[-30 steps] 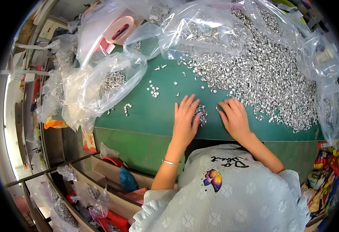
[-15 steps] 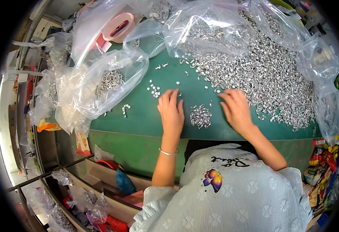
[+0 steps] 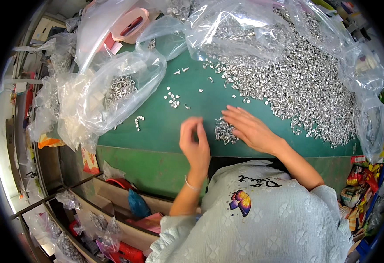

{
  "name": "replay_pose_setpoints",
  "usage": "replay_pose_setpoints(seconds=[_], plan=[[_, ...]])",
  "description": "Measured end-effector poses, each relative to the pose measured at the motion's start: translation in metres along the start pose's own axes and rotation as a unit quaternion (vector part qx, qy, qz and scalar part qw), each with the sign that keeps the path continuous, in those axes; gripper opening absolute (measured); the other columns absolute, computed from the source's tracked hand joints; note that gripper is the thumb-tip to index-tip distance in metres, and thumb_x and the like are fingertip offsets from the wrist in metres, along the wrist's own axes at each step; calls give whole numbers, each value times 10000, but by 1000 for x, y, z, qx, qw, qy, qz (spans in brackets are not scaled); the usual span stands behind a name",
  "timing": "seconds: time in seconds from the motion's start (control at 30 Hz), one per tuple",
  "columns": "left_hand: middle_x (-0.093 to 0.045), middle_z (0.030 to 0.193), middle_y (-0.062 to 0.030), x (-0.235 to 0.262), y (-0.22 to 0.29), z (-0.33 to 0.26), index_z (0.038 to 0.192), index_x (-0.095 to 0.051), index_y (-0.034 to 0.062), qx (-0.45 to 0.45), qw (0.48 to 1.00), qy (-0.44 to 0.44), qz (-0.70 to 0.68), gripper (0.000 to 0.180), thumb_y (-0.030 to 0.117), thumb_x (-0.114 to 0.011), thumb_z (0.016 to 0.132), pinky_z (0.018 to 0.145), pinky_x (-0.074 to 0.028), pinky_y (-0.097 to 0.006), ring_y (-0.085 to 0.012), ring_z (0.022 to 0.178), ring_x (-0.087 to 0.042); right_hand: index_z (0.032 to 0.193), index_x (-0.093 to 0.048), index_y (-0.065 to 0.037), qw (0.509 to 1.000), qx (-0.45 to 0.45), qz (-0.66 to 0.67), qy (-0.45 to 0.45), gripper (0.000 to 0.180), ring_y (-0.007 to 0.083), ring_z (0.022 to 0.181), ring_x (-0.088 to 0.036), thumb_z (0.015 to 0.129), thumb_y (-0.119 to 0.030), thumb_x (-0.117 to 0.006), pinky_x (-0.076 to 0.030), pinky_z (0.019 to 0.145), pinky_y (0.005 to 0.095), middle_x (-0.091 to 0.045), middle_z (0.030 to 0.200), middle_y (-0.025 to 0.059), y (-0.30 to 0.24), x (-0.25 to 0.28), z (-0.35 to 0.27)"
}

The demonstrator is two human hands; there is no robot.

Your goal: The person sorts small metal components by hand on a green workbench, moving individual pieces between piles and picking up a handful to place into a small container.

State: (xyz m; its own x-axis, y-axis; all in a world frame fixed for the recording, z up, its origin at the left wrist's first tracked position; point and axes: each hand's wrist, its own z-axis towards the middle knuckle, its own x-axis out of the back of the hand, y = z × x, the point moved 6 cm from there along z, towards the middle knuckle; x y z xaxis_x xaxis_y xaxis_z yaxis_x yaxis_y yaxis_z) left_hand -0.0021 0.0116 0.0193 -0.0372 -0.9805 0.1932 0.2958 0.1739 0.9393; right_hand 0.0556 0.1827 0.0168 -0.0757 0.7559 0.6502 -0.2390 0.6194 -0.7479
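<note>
On the green table, a small pile of curved silver metal pieces (image 3: 225, 131) lies between my hands. My right hand (image 3: 257, 135) reaches over this pile from the right, fingers stretched out and partly covering it. Left of the pile, my left hand (image 3: 195, 142) is raised with thumb and fingers curled together; whether anything sits between the fingertips is hidden. A single curved piece (image 3: 187, 106) lies just beyond it. Farther left is a loose cluster of small flower-shaped metal pieces (image 3: 173, 103).
A large heap of similar silver pieces (image 3: 306, 96) spreads over the right and far side, partly under clear plastic. An open plastic bag (image 3: 150, 83) with metal rings lies left. A pink container (image 3: 140, 27) stands behind it. Open drawers (image 3: 113, 197) sit below the table's left edge.
My left hand has drawn back toward me and its fingers have curled. My right hand has swung left onto the small pile. A single curved piece now shows beyond my left hand.
</note>
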Motion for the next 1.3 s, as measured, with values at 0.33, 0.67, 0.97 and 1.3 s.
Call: replay_pose_setpoints(seconds=[0.33,0.67,0.97,1.3], plan=[[-537,1276,-317,-27,-59,-139,1331,-464,-76,573,621,-323,-426,570,388,-457,999,1007,-448,-444,-365,1191,-558,1331,-532,-84,986,103,-90,-95,542,296,1406,-321,881,-369,-629,-253,1165,481,-433,1464,95,-13,-23,27],[-296,1507,-258,-55,-50,-124,1463,-286,12,548,274,-245,-751,711,529,-248,977,1106,-279,-609,-485,1328,-373,1293,-551,-70,978,141,-44,-146,535,328,1404,-327,838,-331,-655,-251,1154,503,-441,1459,107,-30,-44,-39],[-618,1171,-179,-50,-130,-171,1188,-562,-48,645,369,-294,-601,397,232,-363,989,904,-535,-427,-321,1071,-618,1145,-580,-33,968,199,30,-149,277,289,1181,-525,961,-234,-533,-390,1062,435,-590,1190,118,-53,-51,-64],[-670,957,-152,-44,-76,-163,1017,-624,-18,736,524,-229,-362,211,169,-575,933,740,-557,-355,-235,854,-645,1001,-678,-1,968,14,206,144,143,268,874,-635,871,-47,-643,-488,792,350,-676,965,127,-30,49,-81]])
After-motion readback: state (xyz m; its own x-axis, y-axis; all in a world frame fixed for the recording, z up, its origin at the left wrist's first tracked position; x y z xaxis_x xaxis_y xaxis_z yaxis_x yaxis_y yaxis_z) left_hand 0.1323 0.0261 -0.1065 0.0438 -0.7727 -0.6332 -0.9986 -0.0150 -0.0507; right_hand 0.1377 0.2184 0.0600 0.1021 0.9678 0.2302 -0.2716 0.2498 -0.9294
